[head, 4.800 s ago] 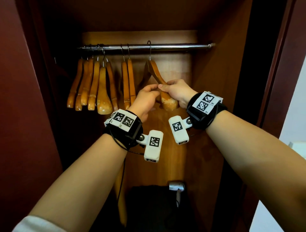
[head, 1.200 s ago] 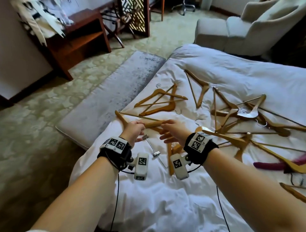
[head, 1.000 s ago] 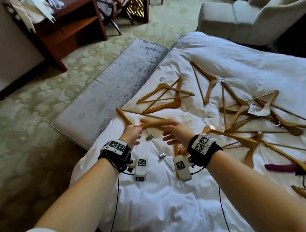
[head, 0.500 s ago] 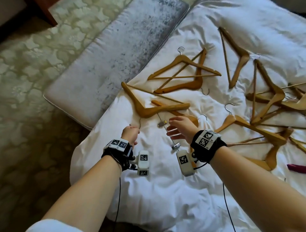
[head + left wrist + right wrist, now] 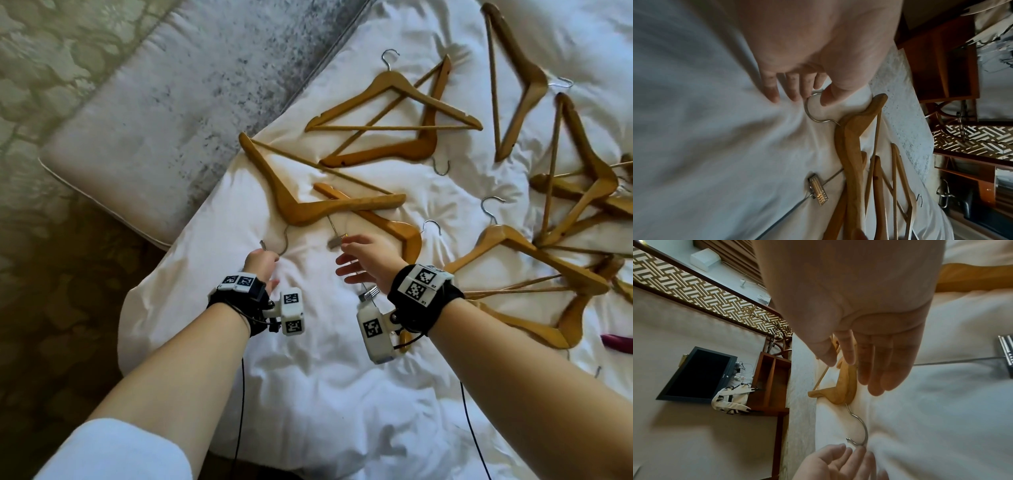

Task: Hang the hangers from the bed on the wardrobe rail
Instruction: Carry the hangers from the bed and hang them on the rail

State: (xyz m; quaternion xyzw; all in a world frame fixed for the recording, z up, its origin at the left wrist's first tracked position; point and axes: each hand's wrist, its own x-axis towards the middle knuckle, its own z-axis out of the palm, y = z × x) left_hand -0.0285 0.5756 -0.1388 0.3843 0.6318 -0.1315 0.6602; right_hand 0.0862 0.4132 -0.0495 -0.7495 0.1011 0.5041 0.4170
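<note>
Left hand (image 5: 261, 265) at the metal hook (image 5: 811, 108) of the nearest hanger (image 5: 310, 202); fingers (image 5: 771, 87) straight on the white bed (image 5: 329, 383), thumb beside the hook wire, shown only in left wrist view. Right hand (image 5: 368, 260) spread, palm down, held above the clip (image 5: 337, 240) of a clip hanger, gripping nothing. Head view only: more wooden hangers (image 5: 394, 113) scattered across the bed, grey bench (image 5: 164, 102) alongside. Right wrist view only: wall-mounted screen (image 5: 696, 374) and wooden shelf (image 5: 774, 384).
</note>
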